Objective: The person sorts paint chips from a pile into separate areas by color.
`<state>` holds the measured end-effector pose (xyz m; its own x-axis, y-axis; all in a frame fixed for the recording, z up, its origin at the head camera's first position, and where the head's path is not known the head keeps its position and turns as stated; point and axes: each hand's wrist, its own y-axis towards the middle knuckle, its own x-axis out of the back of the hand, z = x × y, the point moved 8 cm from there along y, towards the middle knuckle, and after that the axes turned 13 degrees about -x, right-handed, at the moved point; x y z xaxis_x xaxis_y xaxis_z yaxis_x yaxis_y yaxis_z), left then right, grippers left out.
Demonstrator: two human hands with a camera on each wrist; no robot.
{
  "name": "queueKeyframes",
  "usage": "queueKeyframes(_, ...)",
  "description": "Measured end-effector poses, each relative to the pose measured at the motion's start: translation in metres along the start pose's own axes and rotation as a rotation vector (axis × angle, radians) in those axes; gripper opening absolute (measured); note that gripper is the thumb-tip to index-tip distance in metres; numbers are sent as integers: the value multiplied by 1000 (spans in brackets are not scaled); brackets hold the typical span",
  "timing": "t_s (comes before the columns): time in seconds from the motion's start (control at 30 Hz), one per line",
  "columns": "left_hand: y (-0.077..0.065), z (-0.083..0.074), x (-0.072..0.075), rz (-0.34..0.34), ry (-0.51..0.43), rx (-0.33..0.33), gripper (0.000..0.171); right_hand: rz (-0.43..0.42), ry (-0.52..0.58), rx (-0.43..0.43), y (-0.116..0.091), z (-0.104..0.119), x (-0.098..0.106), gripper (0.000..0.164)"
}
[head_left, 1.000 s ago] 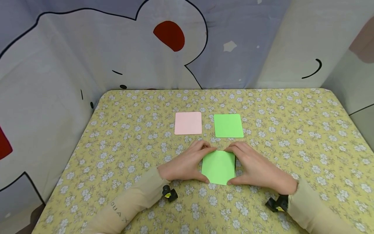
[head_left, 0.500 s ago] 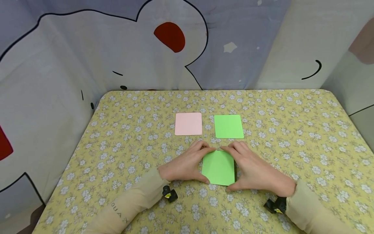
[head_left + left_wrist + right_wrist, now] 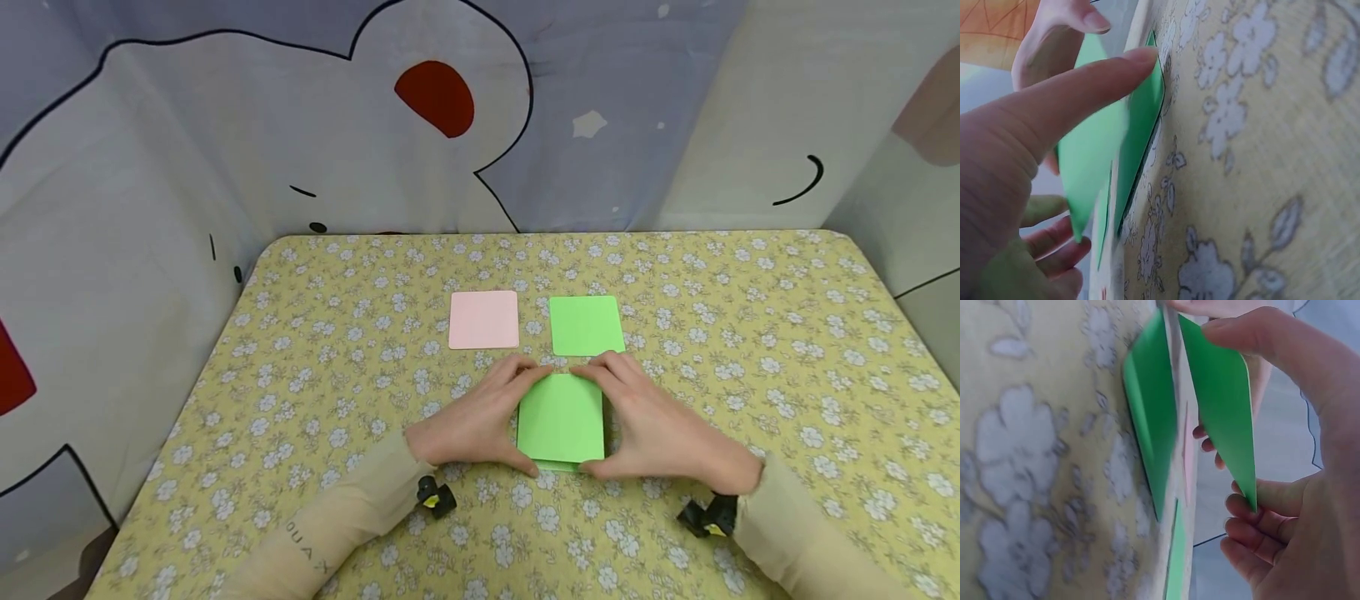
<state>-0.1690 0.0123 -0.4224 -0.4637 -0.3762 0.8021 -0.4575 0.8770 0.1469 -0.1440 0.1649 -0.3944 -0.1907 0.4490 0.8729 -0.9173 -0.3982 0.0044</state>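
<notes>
A green square card (image 3: pixel 560 417) is raised between my two hands, tilted over a second green card (image 3: pixel 1144 119) on the table. In the head view only the lower card's near edge shows. My right hand (image 3: pixel 658 429) holds the raised card (image 3: pixel 1222 394) by its right side, thumb at the near corner and fingers at the far corner. On the other side, my left hand (image 3: pixel 480 421) curls round the left edges. Its thumb (image 3: pixel 1138 59) touches the lower card's near corner, while its fingers (image 3: pixel 1060 244) are at the raised card's far corner.
Farther back lie a pink square card (image 3: pixel 483 320) on the left and another green card (image 3: pixel 587 323) on the right. A yellow flowered cloth (image 3: pixel 337 375) covers the table. Behind it hangs a printed curtain (image 3: pixel 600 83).
My right hand has shifted its grip along the card's right side. The upper green card has risen and moved away from me, baring the lower card's near edge. My left hand has barely moved.
</notes>
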Motion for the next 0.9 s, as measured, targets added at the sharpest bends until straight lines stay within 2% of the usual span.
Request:
queueKeyframes(0.43,10,-1,16,-74,12,-18,119,-67,-20,-23,3,-12,20,112)
queueKeyframes(0.7,24,4,28,-118,41,-10,117,-86,-6,-73,7,-26,32,115)
queueKeyframes(0.9,36,7,36,-124,52,-1,117,-118,-4,-84,10,-31,43,114)
